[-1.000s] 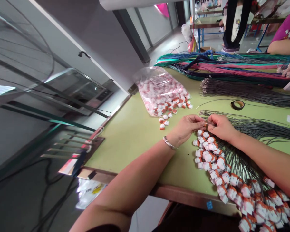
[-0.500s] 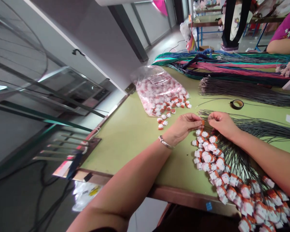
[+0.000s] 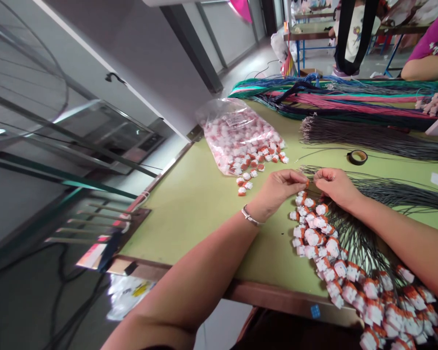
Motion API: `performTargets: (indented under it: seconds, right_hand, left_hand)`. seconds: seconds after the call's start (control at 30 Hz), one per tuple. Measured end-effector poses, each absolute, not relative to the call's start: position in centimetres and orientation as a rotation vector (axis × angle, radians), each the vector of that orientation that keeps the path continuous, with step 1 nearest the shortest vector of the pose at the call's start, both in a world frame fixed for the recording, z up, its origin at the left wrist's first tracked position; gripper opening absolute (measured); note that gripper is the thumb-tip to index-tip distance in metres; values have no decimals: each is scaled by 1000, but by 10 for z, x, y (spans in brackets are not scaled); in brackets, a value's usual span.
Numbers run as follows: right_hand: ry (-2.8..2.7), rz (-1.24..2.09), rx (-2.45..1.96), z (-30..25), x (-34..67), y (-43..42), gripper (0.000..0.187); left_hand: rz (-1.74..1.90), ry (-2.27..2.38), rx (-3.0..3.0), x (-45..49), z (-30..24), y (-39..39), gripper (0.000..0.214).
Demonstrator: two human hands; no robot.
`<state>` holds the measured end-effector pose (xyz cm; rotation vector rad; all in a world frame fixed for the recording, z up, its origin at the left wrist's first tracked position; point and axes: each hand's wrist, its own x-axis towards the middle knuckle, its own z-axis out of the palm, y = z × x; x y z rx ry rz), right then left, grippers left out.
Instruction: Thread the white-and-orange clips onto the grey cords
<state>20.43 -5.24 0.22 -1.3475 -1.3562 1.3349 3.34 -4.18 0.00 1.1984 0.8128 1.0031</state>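
Green desk (image 3: 190, 214) fills the middle. Multicoloured cords (image 3: 336, 99) lie across its far side, mostly blue, green and pink. Cluster of white-and-orange pieces (image 3: 340, 268) on dark cords runs from just below the hands to the near right, spilling past the desk's near edge. Dark cord bundle (image 3: 365, 138) lies right, just nearer than the multicoloured cords; second dark bundle (image 3: 397, 194) is nearer again, ends by the right hand. Clear plastic bag (image 3: 237, 124) on its side at far left of the desk, full of the same pieces, mouth toward the hands. Co-worker's purple sleeve (image 3: 428, 53) at far right, bare forearm at the desk's far edge.

Left hand (image 3: 281, 189): fingers pinched narrow on an orange piece (image 3: 307, 184), held at the top end of the cluster. Right hand (image 3: 336, 187): just right of it, fingers curled in tight; can't tell what's in them.

Small stuff: black tape roll (image 3: 357, 163) flat between the two dark bundles, white square (image 3: 436, 179) to its right, silver bracelet (image 3: 248, 216) on the left wrist, blue sticker (image 3: 315, 311) on the near edge, loose pieces (image 3: 246, 176) by the bag mouth.
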Motion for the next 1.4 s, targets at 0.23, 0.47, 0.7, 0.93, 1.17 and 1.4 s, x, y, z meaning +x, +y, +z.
performTargets:
  seconds: [0.23, 0.47, 0.7, 0.93, 1.17, 1.4]
  right_hand:
    - [-1437, 1277, -1379, 5, 204, -53, 3]
    - [-1533, 1180, -1400, 3, 205, -52, 7]
    - [-1468, 1249, -1390, 1, 205, -51, 6]
    - [-1367, 1319, -1394, 0, 204, -50, 5]
    - [-1502, 1155, -1393, 4, 202, -53, 10]
    - [-1378, 1294, -1375, 5, 204, -54, 10]
  left_hand:
    - [1008, 830, 1382, 38, 1, -42, 6]
    - [975, 873, 1306, 39, -2, -43, 10]
    - [1034, 860, 1346, 41, -3, -41, 8]
    - [1031, 891, 1287, 42, -5, -42, 11]
    - [993, 884, 1227, 38, -2, -42, 13]
    - [983, 824, 1067, 37, -7, -39, 17]
